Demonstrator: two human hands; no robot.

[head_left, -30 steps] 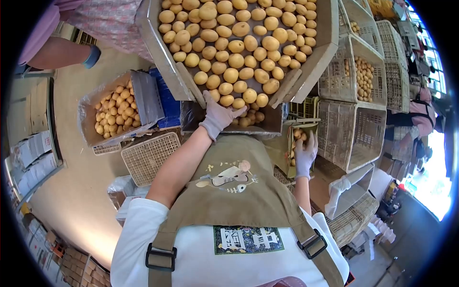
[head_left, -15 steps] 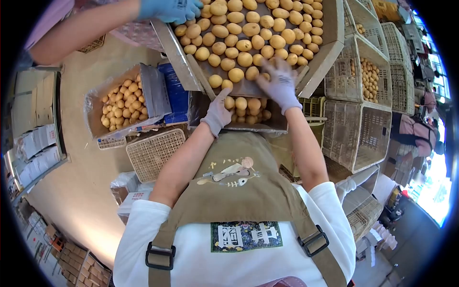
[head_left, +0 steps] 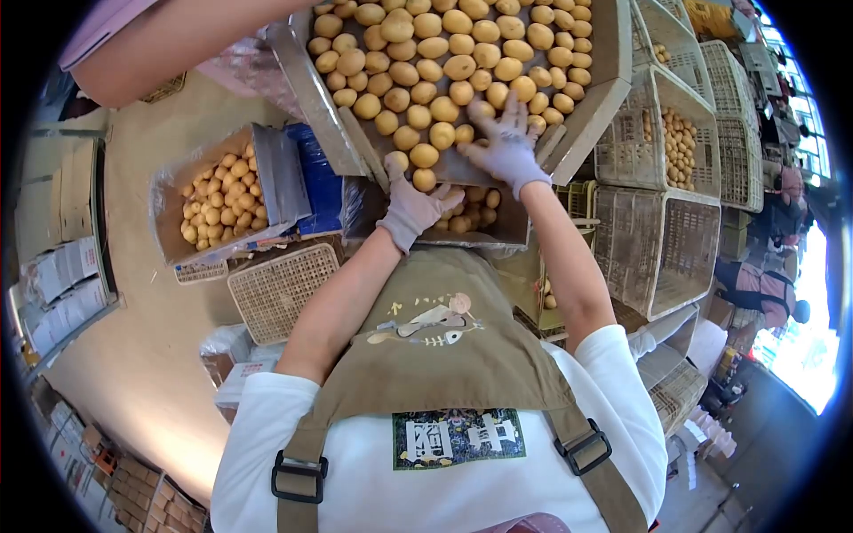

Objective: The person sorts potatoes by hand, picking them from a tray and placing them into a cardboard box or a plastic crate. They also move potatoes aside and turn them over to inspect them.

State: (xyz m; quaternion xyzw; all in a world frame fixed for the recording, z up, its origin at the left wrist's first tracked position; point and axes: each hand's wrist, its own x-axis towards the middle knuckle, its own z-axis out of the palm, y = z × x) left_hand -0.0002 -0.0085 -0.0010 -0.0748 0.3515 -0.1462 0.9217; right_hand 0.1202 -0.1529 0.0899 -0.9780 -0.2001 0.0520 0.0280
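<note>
Many round yellow fruits (head_left: 458, 67) are spread over a tray (head_left: 569, 160) with raised wooden sides. At the tray's lower mouth, my gloved left hand (head_left: 411, 209) has its fingers apart beside a few fruits, with the index finger near one at the left edge. My gloved right hand (head_left: 508, 147) lies spread over the tray's right part, its fingertips among the fruits. Both hands appear to grip nothing. Under the mouth stands a lined box (head_left: 511, 235) with more fruits in it, partly hidden by my left hand.
Another lined box (head_left: 284, 173) full of fruits stands at left, near an upturned plastic crate (head_left: 284, 289). Stacked crates (head_left: 657, 240) line the right side, some holding fruits. A co-worker's arm (head_left: 178, 49) reaches in at upper left. Another person (head_left: 764, 293) is at far right.
Fruits have rolled down toward the tray's mouth. My left hand has turned, with its thumb now out to the right. My right hand has spread out. The co-worker's blue glove has left view.
</note>
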